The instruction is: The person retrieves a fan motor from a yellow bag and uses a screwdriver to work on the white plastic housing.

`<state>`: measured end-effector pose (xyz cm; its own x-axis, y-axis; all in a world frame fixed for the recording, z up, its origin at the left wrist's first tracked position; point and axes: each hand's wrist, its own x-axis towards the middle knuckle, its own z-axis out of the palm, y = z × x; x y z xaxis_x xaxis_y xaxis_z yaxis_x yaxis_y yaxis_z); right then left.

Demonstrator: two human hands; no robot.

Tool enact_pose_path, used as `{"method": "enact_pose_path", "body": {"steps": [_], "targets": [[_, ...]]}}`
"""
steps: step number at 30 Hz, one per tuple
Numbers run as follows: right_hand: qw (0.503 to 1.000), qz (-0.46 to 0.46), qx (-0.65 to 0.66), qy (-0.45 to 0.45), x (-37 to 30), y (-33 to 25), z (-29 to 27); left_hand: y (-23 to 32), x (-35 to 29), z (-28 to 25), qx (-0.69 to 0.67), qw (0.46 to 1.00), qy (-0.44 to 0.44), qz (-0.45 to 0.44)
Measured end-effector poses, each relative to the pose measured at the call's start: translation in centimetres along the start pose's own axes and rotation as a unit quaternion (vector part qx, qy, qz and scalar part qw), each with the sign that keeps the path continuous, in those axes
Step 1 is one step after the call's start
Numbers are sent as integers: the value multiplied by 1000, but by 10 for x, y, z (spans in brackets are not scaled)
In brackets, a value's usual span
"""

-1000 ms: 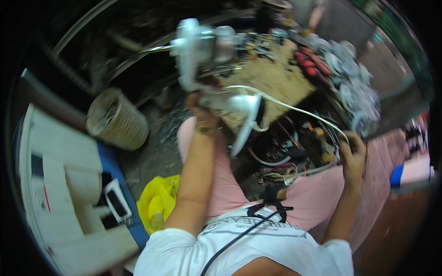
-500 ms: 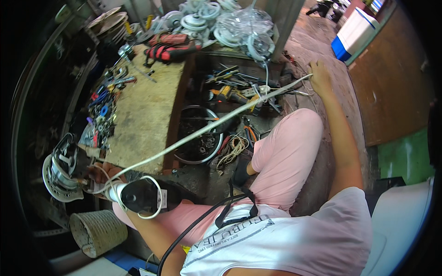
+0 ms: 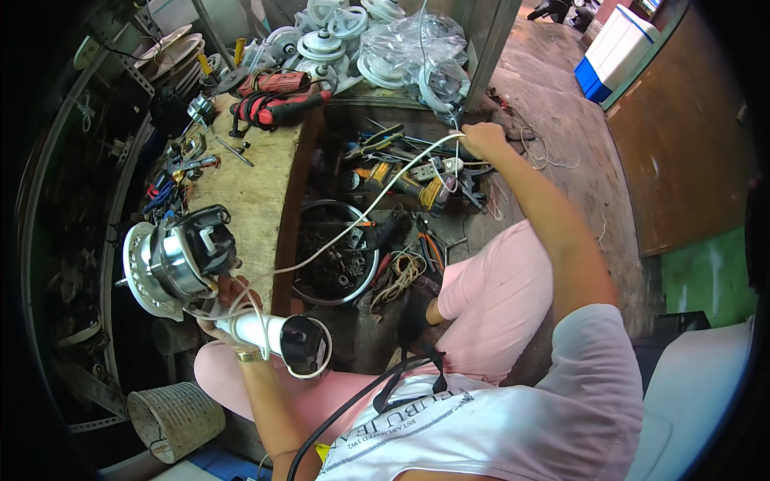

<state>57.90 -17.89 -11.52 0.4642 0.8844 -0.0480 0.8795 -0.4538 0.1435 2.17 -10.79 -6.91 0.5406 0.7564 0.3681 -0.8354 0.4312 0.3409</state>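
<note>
My left hand (image 3: 234, 292) is closed around the neck of an electric fan head, its fingers partly hidden behind the neck. The fan motor (image 3: 172, 260) has a silver housing, a black rear part and a white round plate. Its white tubular neck (image 3: 255, 329) ends in a black piece (image 3: 305, 346). A white power cord (image 3: 322, 252) loops around that neck and crosses to my right hand (image 3: 485, 141). There my right hand is closed on the cord, above the tool bin. The cord sags slightly between the two hands.
A wooden board (image 3: 249, 188) lies left of centre, bearing a red power tool (image 3: 289, 108). Mixed hand tools (image 3: 385, 148) and a round basin of metal parts (image 3: 377, 264) lie in the middle. White fan parts (image 3: 321, 48) pile up behind. A woven basket (image 3: 180, 421) stands lower left.
The fan head has moved up and to the right, tilting differently. My right hand has come left with the cord, which was nearly straight and now hangs looser.
</note>
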Motion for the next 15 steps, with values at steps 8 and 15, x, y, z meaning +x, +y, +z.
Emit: {"method": "enact_pose_path", "body": {"steps": [8, 15], "targets": [[945, -121, 222, -207, 12, -146, 60, 7, -21, -19, 49, 976, 183, 106], [966, 75, 216, -118, 7, -174, 130, 30, -13, -16, 26, 998, 31, -55]]}}
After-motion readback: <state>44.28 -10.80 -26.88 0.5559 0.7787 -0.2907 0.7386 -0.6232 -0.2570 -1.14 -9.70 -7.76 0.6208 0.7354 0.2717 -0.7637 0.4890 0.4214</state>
